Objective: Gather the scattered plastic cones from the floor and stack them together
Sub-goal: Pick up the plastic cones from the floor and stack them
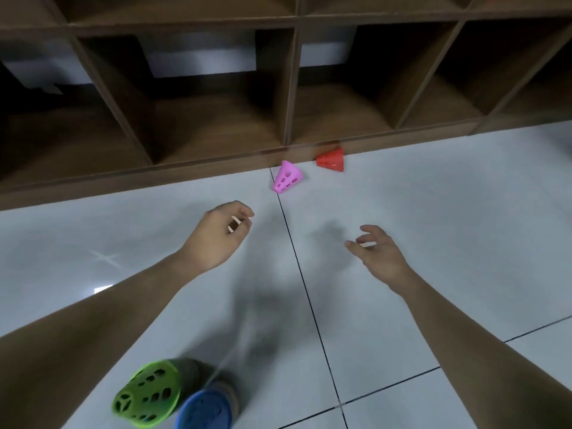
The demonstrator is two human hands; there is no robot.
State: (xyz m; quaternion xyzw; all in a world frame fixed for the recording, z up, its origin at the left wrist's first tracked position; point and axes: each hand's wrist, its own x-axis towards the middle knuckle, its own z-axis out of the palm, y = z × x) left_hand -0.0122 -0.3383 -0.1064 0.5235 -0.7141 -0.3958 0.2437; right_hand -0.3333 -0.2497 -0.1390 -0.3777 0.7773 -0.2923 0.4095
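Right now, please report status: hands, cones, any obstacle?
Left hand and right hand empty, above floor. Pink cone and red cone by shelf base; green cone, blue cone near. Path clear.

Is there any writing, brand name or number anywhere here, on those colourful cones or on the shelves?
None can be read.
Pink cone: holes only, no lettering visible.
Red cone: small, no text visible.
Green cone and blue cone: blurred; no letters can be made out.
Wooden shelf unit: no label or sign.
Left hand and right hand: bare, holding nothing.
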